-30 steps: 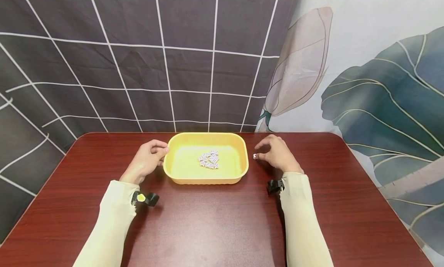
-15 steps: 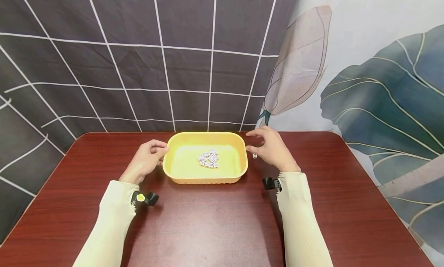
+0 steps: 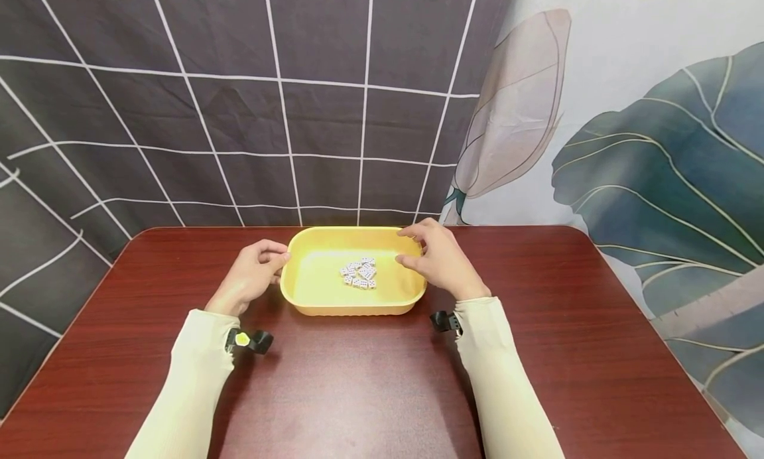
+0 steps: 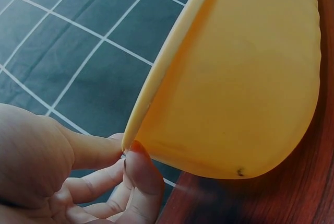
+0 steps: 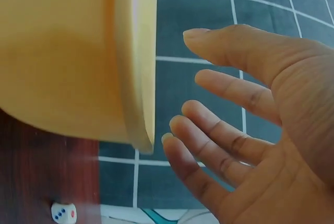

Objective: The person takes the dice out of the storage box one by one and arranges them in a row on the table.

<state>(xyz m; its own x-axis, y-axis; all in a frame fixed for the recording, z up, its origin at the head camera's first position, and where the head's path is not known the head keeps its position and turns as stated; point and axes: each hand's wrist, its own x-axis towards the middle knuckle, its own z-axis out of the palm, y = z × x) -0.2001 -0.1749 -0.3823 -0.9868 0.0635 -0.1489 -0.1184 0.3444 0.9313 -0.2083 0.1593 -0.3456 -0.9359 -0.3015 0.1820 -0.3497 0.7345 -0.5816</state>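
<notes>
A yellow plastic basin (image 3: 352, 310) stands on the table, with a cluster of white dice (image 3: 359, 274) at the middle of its floor. Thumb and fingertips of my left hand (image 3: 253, 273) pinch its left rim, as the left wrist view shows close up. My right hand (image 3: 440, 259) is held over the right rim, fingers apart and slightly bent, with nothing between them. One loose die (image 5: 63, 213) lies on the table beside the basin in the right wrist view; in the head view my right hand hides it.
The reddish-brown wooden table (image 3: 358, 386) ends at a dark gridded cloth (image 3: 322, 114) behind the basin. A pale leaf-patterned cloth (image 3: 644, 180) hangs at the right. Both sleeved wrists carry small black cameras (image 3: 259, 343).
My right hand has moved left from beside the loose die to above the basin's right rim, leaving that die on the table. My left hand keeps its hold on the rim.
</notes>
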